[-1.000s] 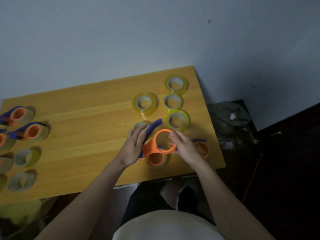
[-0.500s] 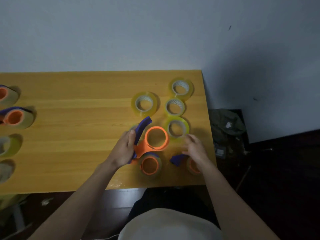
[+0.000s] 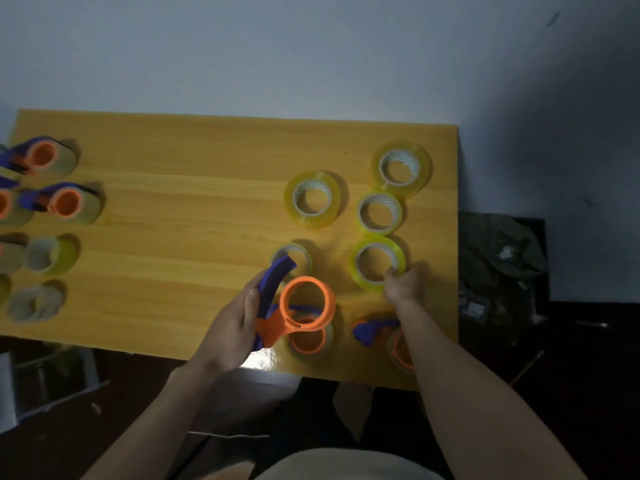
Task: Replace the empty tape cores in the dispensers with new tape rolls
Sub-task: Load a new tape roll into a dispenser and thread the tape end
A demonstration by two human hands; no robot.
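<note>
My left hand [image 3: 235, 323] grips an orange and purple tape dispenser [image 3: 298, 306] by its purple handle, lifted a little above the wooden table [image 3: 173, 237]; its orange hub ring holds no roll. My right hand [image 3: 403, 282] pinches the near rim of a yellow tape roll [image 3: 360, 268] that lies flat on the table. Three more yellow rolls lie behind it [image 3: 289, 199] [image 3: 398, 216] [image 3: 420, 168]. An empty thin core [image 3: 304, 254] lies behind the dispenser's handle. Two more dispensers sit at the table's near edge [image 3: 308, 337] [image 3: 398, 344], the right one partly hidden by my forearm.
At the table's left end stand loaded dispensers [image 3: 65, 202] [image 3: 45, 157] and several pale cores or rolls [image 3: 48, 254] [image 3: 31, 303], blurred. A dark bag [image 3: 502, 265] lies on the floor right of the table. The wall stands close behind.
My right hand left the near-edge dispenser and reached forward to pinch the yellow roll. My left hand tilted the held dispenser slightly. The camera swung, showing more of the table's left.
</note>
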